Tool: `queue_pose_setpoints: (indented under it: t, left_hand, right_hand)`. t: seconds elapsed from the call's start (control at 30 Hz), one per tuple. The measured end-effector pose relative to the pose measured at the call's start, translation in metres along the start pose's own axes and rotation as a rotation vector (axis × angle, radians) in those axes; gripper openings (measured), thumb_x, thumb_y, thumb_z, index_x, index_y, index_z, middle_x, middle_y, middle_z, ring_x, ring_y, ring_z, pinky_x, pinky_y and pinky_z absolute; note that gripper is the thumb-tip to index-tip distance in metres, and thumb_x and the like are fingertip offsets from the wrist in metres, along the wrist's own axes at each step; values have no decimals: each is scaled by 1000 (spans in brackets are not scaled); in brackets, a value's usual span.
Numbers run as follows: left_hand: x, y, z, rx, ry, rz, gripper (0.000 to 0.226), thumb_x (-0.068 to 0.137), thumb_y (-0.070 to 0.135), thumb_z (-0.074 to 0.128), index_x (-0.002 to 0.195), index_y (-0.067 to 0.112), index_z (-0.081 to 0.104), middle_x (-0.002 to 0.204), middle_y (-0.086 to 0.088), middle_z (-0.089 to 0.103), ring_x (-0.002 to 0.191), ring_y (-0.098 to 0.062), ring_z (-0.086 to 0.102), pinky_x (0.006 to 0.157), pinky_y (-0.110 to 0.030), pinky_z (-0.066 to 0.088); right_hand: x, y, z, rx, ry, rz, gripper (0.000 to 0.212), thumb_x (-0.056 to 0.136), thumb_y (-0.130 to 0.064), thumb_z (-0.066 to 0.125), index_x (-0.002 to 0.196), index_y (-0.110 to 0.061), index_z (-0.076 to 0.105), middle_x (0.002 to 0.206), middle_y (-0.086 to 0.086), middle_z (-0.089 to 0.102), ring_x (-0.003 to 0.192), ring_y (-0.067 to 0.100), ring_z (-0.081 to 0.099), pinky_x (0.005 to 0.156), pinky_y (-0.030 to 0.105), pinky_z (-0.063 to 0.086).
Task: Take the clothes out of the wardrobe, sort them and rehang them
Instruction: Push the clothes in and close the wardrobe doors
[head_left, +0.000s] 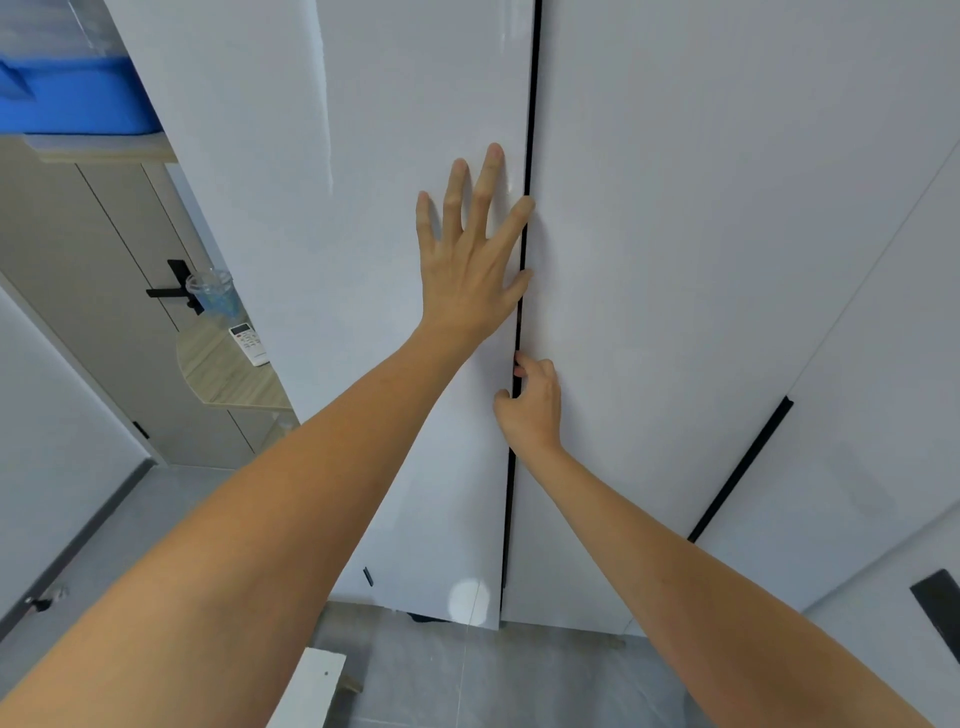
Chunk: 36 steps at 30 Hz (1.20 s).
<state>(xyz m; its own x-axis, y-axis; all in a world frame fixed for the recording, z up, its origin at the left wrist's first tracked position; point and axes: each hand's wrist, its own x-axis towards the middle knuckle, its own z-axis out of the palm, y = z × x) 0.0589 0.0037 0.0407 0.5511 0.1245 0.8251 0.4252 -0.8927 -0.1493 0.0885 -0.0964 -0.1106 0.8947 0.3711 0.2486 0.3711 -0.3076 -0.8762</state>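
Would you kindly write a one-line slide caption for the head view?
Left hand pressed flat on the white wardrobe's left door while right hand hooks fingertips into the dark gap between doors.

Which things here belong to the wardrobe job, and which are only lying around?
For the job:
- left wardrobe door, left hand flat on it
- right wardrobe door, right hand curled at its edge
- dark gap between the doors

Lying about:
- remote control on the wooden shelf
- plastic cup
- blue bundle

White wardrobe doors (395, 156) with a black seam (524, 260); at nine o'clock, a pale wood-grain shelf (228, 374); at ten, blue bedding (72, 98).
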Motion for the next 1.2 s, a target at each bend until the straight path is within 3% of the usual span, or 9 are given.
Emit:
queue_pose_setpoints:
  t: [0.27, 0.47, 0.6, 0.73, 0.83, 0.9, 1.0, 1.07, 1.2]
  left_hand:
    - [-18, -2, -25, -121, -16, 6, 72, 81, 39, 68, 150, 32, 49, 175, -12, 15, 160, -42, 13, 120, -67, 24]
    - [-51, -23, -63, -229, 18, 91, 78, 84, 45, 65, 158, 29, 45, 173, -17, 18, 160, -43, 12, 118, -63, 32]
    - [-85, -50, -103, -351, 44, 142, 76, 88, 44, 65, 158, 24, 44, 172, -20, 20, 161, -43, 11, 115, -56, 41]
    - [-126, -83, -153, -481, 5, 131, 75, 90, 36, 68, 159, 18, 43, 173, -18, 17, 162, -36, 11, 99, -39, 58]
    - [-159, -117, -183, -515, -3, 146, 74, 94, 35, 70, 159, 14, 40, 173, -20, 14, 162, -34, 13, 114, -47, 48]
    - [-177, -136, -195, -525, -12, 134, 75, 96, 35, 72, 159, 13, 39, 174, -20, 11, 162, -31, 13, 112, -47, 49]
    - [-203, -170, -222, -521, -41, 91, 76, 95, 31, 73, 159, 15, 36, 175, -14, 4, 158, -19, 24, 87, -38, 60]
    - [-216, -196, -237, -497, -58, 85, 77, 94, 30, 72, 159, 18, 33, 175, -12, 3, 149, -25, 38, 78, -37, 60]
    - [-239, -249, -259, -401, -69, 29, 80, 93, 33, 74, 159, 21, 31, 174, -11, 14, 138, -29, 48, 85, -42, 56]
  right_hand:
    - [-17, -6, -12, -38, -30, -59, 38, 85, -6, 63, 122, -15, 57, 118, -8, 49, 122, 16, 47, 94, 33, 50]
    - [-70, -19, -7, 2, 9, -43, 31, 87, -37, 77, 104, -24, 53, 93, -9, 64, 87, 12, 64, 80, 39, 59]
    - [-121, -35, 1, -115, 34, -139, 28, 91, -31, 74, 95, -22, 48, 85, -8, 63, 79, 13, 64, 74, 43, 59]
    - [-182, -61, 24, -207, 66, -229, 27, 92, -29, 71, 93, -23, 44, 83, -6, 59, 73, 15, 60, 67, 44, 57]
    - [-223, -84, 43, -288, 56, -324, 26, 92, -34, 69, 96, -22, 46, 84, -6, 57, 70, 17, 59, 61, 43, 56]
    - [-241, -95, 57, -357, 39, -380, 25, 93, -39, 65, 96, -22, 47, 81, -7, 56, 65, 18, 59, 56, 42, 54]
    - [-266, -118, 86, -397, -40, -455, 24, 95, -42, 58, 102, -21, 50, 77, -5, 57, 61, 21, 60, 54, 42, 53]
    - [-277, -133, 107, -400, -104, -480, 25, 95, -45, 55, 103, -22, 50, 76, -6, 59, 61, 22, 61, 54, 43, 54]
    - [-292, -163, 144, -411, -179, -494, 27, 92, -50, 60, 91, -25, 49, 73, -5, 64, 64, 23, 65, 56, 38, 54]
